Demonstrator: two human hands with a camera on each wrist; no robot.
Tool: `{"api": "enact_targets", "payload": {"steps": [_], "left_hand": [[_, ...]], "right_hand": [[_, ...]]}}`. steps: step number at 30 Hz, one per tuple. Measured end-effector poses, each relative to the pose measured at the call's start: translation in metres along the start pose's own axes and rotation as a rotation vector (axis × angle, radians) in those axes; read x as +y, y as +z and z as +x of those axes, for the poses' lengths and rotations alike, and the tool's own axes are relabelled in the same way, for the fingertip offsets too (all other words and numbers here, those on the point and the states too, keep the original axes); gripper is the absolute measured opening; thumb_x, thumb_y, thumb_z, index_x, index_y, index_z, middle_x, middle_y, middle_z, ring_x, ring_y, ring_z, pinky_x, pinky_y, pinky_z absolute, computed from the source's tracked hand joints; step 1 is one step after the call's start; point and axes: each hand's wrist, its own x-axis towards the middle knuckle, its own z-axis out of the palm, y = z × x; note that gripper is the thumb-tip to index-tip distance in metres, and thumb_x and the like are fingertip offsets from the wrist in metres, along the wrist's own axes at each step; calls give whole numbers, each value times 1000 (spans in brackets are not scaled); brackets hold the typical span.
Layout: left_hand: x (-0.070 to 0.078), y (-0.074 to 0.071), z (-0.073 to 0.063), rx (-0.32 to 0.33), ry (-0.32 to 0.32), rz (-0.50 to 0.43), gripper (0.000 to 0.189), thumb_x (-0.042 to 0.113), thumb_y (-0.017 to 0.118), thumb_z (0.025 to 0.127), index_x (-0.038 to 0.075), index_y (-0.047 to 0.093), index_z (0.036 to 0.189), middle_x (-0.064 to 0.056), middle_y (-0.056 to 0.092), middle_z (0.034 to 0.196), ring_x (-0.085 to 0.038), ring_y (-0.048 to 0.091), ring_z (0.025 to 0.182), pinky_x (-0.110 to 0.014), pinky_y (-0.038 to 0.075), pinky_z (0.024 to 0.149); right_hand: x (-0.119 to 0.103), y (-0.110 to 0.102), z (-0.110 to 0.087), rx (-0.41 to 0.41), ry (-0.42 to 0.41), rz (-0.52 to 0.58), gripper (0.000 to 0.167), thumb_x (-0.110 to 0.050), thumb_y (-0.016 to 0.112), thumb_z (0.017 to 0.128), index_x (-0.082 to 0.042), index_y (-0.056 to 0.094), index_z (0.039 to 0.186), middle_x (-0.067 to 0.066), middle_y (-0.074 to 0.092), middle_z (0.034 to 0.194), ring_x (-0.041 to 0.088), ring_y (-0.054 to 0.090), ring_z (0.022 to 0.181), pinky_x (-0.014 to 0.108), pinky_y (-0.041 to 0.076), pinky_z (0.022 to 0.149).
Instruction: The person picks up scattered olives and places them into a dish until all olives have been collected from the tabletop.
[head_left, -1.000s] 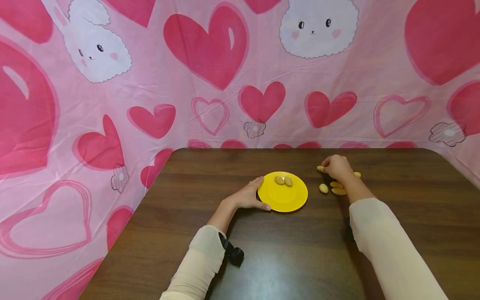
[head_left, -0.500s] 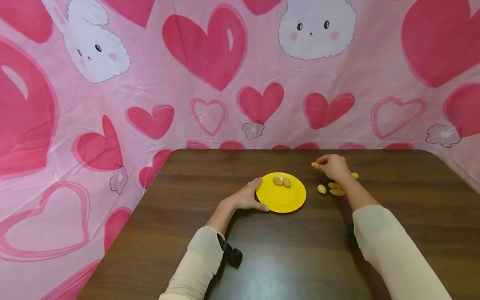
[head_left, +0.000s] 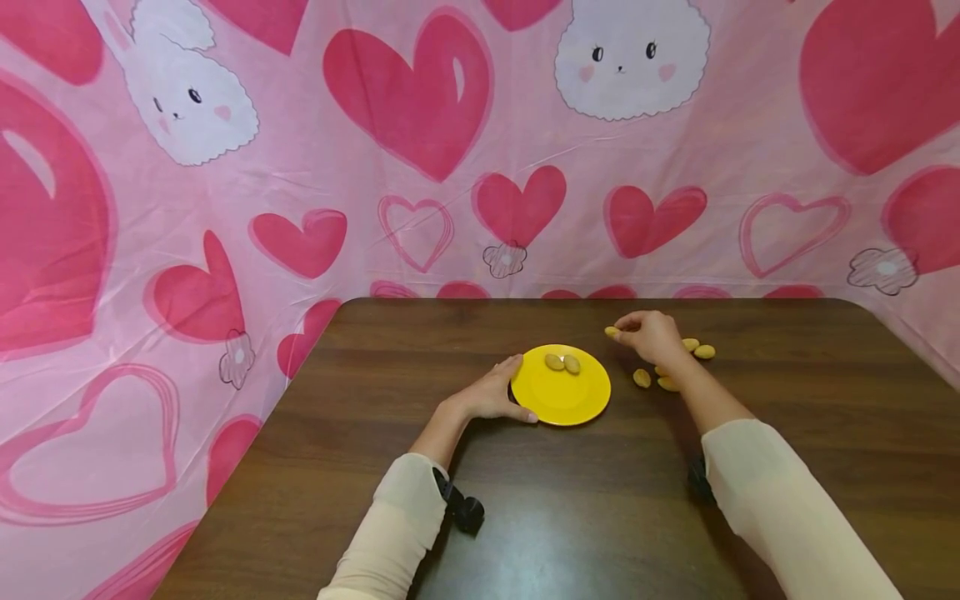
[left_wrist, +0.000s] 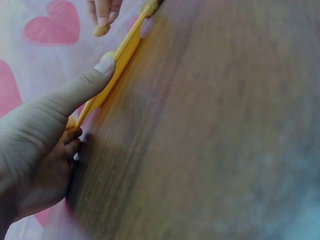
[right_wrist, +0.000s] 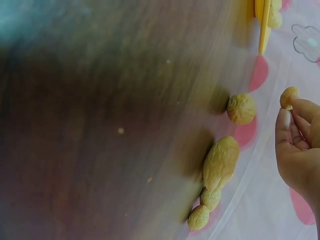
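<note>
My left hand [head_left: 491, 395] grips the left rim of a round yellow plate [head_left: 562, 406]. In the left wrist view its thumb lies on the rim [left_wrist: 131, 37], with the other fingers farther along the edge. Two wrinkled yellow-brown oval pieces [head_left: 572, 364] sit side by side on the far part of the plate. Beyond the plate's right side, my right hand [head_left: 651, 335] pinches a similar piece [right_wrist: 288, 97] between thumb and fingertips, above the table. Several more such pieces [right_wrist: 221, 162] lie on the table near my right wrist, some partly hidden by the forearm.
Everything rests on a dark brown wooden table [head_left: 570, 508] with rounded far corners. A pink cloth with hearts and bunnies [head_left: 525, 133] hangs behind it and along the left side. A black wrist camera [head_left: 468, 514] is strapped to my left forearm.
My right hand has moved left toward the plate, carrying the pinched wrinkled piece away from the others. More of the pieces behind its wrist now show. My left hand stays at the plate's rim.
</note>
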Motion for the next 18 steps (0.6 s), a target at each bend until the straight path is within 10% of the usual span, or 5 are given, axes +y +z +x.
{"api": "enact_targets", "payload": {"steps": [18], "left_hand": [[-1, 1, 3, 4, -7, 6, 108, 45, 76, 71, 10, 10, 149, -4, 10, 154, -21, 10, 139, -38, 13, 110]], "right_hand": [[-22, 18, -5, -55, -76, 29, 22, -15, 67, 85, 1, 68, 101, 11, 68, 89, 23, 59, 79, 31, 49, 67]]}}
